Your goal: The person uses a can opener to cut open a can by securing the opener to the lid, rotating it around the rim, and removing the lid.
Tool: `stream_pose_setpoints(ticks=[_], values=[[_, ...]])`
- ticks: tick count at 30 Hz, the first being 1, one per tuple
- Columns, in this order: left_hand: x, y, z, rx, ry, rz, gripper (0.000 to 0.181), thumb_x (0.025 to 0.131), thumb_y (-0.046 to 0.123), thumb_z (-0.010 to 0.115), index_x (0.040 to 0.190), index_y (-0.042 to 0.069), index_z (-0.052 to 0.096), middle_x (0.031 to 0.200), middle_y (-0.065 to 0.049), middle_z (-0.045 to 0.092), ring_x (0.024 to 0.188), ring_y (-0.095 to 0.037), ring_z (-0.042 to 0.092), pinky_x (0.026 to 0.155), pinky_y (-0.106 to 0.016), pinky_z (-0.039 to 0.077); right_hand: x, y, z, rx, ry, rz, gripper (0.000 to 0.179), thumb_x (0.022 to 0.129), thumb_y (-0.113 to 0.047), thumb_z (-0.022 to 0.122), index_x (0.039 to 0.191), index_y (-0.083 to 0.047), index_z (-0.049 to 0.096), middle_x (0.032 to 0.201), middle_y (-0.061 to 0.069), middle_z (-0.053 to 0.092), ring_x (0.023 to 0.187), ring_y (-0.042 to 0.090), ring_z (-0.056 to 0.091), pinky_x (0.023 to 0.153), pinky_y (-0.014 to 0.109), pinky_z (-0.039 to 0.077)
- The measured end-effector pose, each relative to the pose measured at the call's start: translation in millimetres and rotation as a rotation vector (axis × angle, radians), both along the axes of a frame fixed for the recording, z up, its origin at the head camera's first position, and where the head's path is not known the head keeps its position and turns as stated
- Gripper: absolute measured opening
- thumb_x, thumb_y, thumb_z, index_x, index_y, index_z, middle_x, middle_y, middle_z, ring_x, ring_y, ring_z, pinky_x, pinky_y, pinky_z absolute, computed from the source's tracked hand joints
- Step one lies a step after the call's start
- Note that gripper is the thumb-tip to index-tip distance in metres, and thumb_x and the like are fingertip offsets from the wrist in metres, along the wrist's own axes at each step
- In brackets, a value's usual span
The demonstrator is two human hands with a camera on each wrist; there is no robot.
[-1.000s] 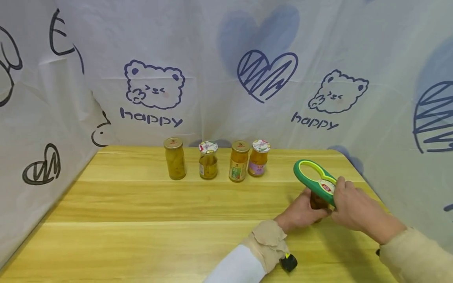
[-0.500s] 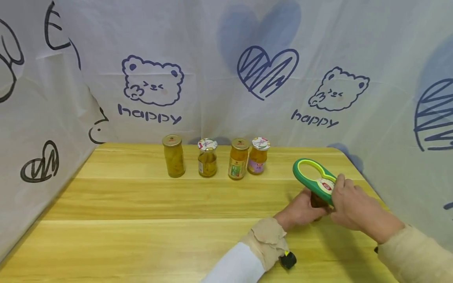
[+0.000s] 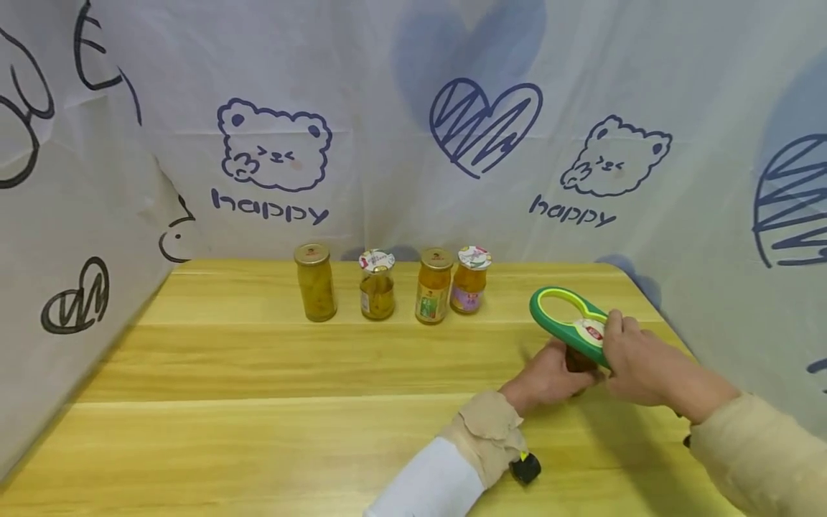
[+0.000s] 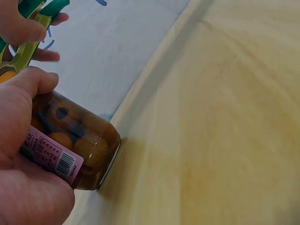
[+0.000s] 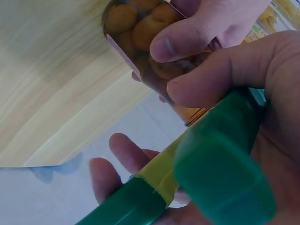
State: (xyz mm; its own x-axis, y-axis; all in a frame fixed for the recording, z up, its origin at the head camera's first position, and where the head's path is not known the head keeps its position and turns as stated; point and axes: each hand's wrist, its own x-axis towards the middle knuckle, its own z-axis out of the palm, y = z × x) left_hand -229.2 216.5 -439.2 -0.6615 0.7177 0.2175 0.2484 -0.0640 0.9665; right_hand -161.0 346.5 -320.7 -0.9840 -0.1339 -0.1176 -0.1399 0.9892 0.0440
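My left hand (image 3: pixel 549 377) grips a glass jar (image 4: pixel 93 140) of brown round fruit with a pink label, thumb and fingers around its side. In the head view that hand hides most of the jar. Whether its base touches the table I cannot tell. My right hand (image 3: pixel 655 366) holds a green and yellow jar opener (image 3: pixel 589 330) with two loops. The opener lies across the jar's top, its yellow inner edge (image 5: pixel 164 176) against the lid end. The lid itself is mostly hidden. In the right wrist view, my right thumb (image 5: pixel 201 86) lies by the jar's neck.
A row of jars stands at the back of the wooden table (image 3: pixel 258 431): a tall yellow-green jar (image 3: pixel 315 287), a short jar (image 3: pixel 377 291), a gold-lidded orange jar (image 3: pixel 433 291) and a purple-labelled jar (image 3: pixel 468 283). Behind hangs a white printed curtain (image 3: pixel 388 179).
The head view has tilted slightly, so the whole scene sits a little higher in it. Both hands, the jar and the opener keep nearly the same pose.
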Motion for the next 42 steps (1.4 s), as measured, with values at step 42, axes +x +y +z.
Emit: stream_pose_setpoints(ticks=[42], values=[[4.8, 3.6, -5.0, -0.064, 0.053, 0.22, 0.05, 0.086, 0.023, 0.084, 0.13, 0.021, 0.061, 0.119, 0.008, 0.069, 0.098, 0.005, 0.056, 0.09, -0.013, 0.047, 24.7, 7, -17.3, 0.03, 0.237, -0.133, 0.037, 0.085, -0.018, 0.068, 0.103, 0.006, 0.046, 0.078, 0.017, 0.053, 0.057, 0.027, 0.05, 0.045, 0.043, 0.043]])
